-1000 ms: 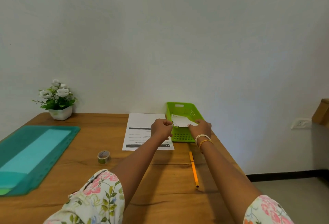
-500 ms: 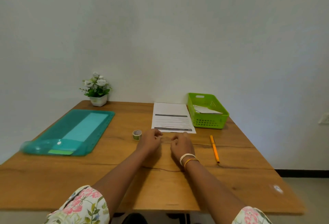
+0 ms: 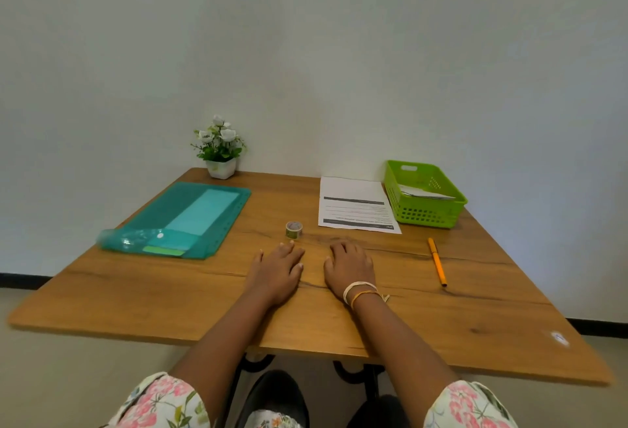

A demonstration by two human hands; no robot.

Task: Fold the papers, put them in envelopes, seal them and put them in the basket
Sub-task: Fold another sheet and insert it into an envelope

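Both hands have withdrawn from the basket point(image 3: 455, 205), leaving the envelope point(image 3: 426, 192) inside; left hand point(image 3: 277, 269) and right hand point(image 3: 350, 268) rest flat, grip spread, empty on the counter point(image 3: 136, 295). The paper point(image 3: 353, 189) lies just beyond the right hand.

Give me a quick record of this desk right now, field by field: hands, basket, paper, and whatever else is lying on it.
left hand: flat on table, holds nothing
right hand: flat on table, holds nothing
basket: green, back right, white envelope inside
paper: unfolded, left of basket
tape roll: ahead of left hand
pen: orange, right
folder: teal, left
plant: back edge
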